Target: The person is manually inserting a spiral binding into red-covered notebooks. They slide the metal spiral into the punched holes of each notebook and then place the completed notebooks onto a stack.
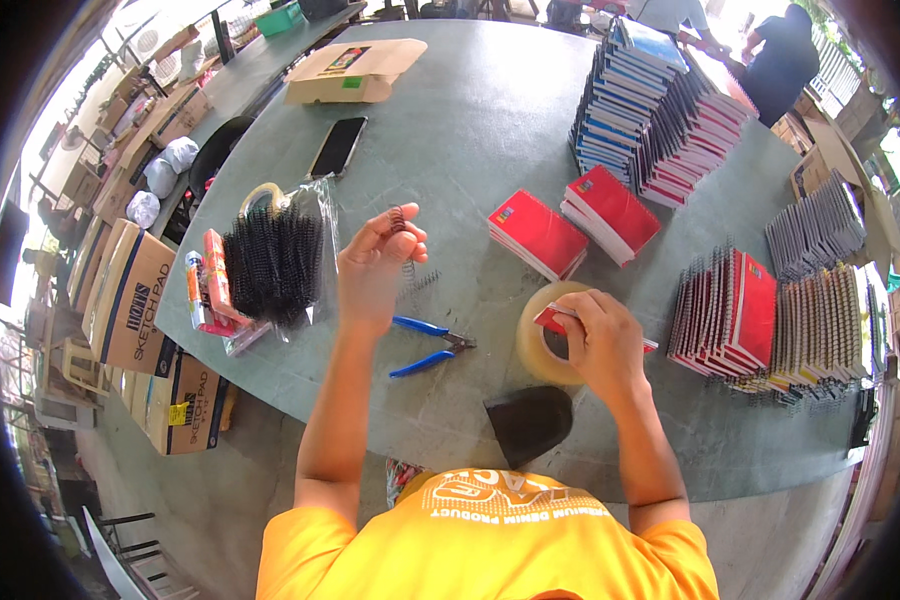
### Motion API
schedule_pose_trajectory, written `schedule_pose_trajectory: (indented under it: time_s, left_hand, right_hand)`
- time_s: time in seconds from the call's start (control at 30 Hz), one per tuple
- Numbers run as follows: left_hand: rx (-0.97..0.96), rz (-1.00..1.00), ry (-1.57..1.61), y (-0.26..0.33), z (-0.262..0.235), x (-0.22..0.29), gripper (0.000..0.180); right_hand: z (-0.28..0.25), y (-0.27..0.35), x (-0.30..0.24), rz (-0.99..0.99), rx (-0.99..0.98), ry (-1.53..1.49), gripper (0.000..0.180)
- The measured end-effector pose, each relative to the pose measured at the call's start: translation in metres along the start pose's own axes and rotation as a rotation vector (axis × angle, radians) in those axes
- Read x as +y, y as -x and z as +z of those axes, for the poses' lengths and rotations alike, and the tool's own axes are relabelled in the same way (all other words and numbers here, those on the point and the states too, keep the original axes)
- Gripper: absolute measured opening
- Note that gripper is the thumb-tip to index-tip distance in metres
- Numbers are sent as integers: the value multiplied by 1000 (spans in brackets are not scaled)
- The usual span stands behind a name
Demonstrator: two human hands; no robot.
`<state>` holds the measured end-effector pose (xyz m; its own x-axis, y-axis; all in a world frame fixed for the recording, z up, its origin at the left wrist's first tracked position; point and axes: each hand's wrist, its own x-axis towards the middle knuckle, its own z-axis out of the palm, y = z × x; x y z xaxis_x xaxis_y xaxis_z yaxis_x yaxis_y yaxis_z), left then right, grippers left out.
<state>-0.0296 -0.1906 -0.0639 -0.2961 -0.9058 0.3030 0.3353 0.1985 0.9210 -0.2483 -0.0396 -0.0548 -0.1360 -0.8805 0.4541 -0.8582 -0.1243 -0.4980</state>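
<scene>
Two hands above the tabletop (pixel 500 105). Left hand (pixel 372 265) pinches one coil (pixel 398 220), lower end indistinct; right hand (pixel 610 342) grips a red pad (pixel 547 318), largely hidden, obscuring part of one tape roll (pixel 532 350). One pliers (pixel 457 342) lies between.

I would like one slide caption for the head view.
Left hand holds a dark wire coil, right hand a red item; blue-handled pliers lie on the table.

Yel-orng tee (pixel 490 555), short slvs (pixel 315 540), wht print (pixel 500 493).

Coil (pixel 398 220) in left fingers (pixel 401 245), notebook (pixel 550 318) in right fingers (pixel 594 308)
</scene>
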Motion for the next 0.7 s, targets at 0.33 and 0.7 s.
schedule_pose_trajectory:
  time_s: [0.33, 0.7]
  left_hand:
    - [28, -37, -216, 5, 6, -1, 19]
    - [-128, -285, -417, 8, 5, -17, 25]
  right_hand:
    - [-38, 63, 29, 665, -494, -852, 18]
    - [-14, 44, 33, 688, -377, -999, 14]
